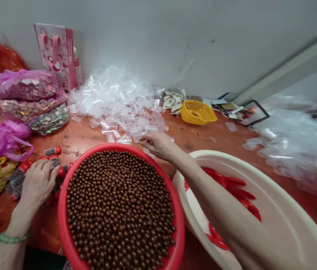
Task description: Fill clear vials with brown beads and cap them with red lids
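Looking down on an orange-brown wooden surface [82, 150] pushed against a white wall [175, 37]. At 6 o'clock, a round red basin [62, 217] heaped with glossy brown beads [119, 210], set centrally, within easy reach from either side. At 4 o'clock, a larger cream basin [262, 187] holding red pieces [228, 183], tucked close beneath the right arm [214, 198]. At 12 o'clock, a loose heap of small clear plastic tubes [113, 107], its spill running toward the front of the surface. At 3 o'clock, a mound of clear plastic bags [293, 138]. At 10 o'clock, pink-tied bags of small foil packets [26, 86]; at 1 o'clock, a yellow basket [198, 112]. At 8 o'clock, the left hand [37, 183], fingers curled and clenched over red-capped tubes [53, 150], the grip partly hidden, a green bead bracelet [14, 237] at the wrist. Just above the red basin, the right hand [160, 145], open and released, fingertips at the edge of the clear tubes, contact impossible to confirm.
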### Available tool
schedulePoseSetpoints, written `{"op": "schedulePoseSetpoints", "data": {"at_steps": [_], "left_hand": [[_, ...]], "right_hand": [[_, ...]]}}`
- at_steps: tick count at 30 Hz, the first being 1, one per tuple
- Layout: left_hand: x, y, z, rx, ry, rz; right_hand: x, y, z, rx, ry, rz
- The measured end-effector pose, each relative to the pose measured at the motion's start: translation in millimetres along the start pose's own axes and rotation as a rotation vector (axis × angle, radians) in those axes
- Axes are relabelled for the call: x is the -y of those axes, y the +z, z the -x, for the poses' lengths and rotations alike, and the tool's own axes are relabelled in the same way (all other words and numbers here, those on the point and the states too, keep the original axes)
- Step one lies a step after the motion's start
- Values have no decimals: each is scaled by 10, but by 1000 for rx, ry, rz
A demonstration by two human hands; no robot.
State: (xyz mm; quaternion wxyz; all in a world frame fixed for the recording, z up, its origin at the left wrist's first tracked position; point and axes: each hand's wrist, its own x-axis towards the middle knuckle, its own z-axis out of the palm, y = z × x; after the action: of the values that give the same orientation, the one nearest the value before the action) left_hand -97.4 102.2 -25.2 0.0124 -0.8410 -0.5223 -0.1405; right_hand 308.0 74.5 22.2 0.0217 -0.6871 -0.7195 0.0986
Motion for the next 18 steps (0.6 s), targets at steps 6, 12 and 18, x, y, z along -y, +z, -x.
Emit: {"op": "schedulePoseSetpoints", "data": {"at_steps": [6,12,18], "left_hand": [[-253,40,-108,-137,-2,333],[-178,277,-310,59,91,592],[-348,484,-619,368,208,878]], "right_hand": [[-31,272,-623,214,-43,31],[-39,524,-826,284,-73,4],[-185,494,-785,120,-13,-161]]}}
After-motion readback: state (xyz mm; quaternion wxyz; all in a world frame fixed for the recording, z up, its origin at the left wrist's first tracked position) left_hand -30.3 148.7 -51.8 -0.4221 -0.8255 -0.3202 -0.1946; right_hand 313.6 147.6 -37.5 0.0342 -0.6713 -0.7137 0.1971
